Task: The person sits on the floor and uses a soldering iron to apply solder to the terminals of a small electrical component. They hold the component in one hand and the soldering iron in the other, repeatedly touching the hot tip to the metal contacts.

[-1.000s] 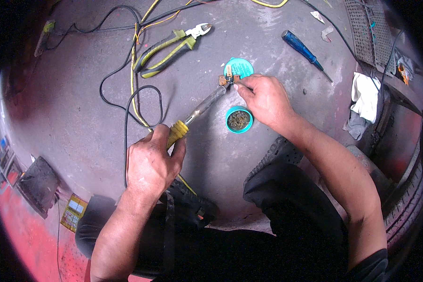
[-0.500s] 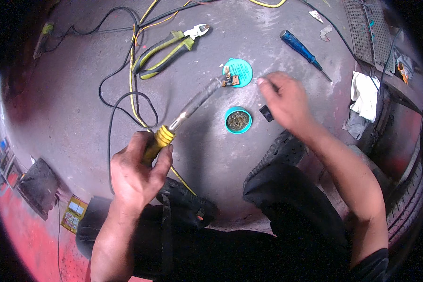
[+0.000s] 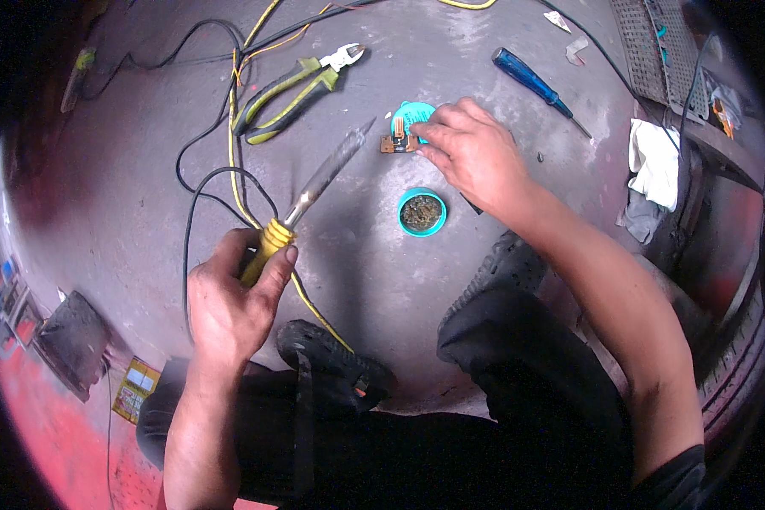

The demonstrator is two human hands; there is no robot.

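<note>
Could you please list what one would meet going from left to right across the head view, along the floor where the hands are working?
Left hand gripping the yellow-handled soldering iron → small brown part → round teal tin → right hand → blue-handled screwdriver → white cloth.

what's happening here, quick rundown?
A person sits on a grey concrete floor doing solder work. The left hand grips a yellow-handled soldering iron, tip raised and pointing toward a small brown circuit piece. The right hand rests its fingertips on that piece, beside a teal lid. An open teal tin sits just below. Green-handled cutters and a blue screwdriver lie unused nearby.
</note>
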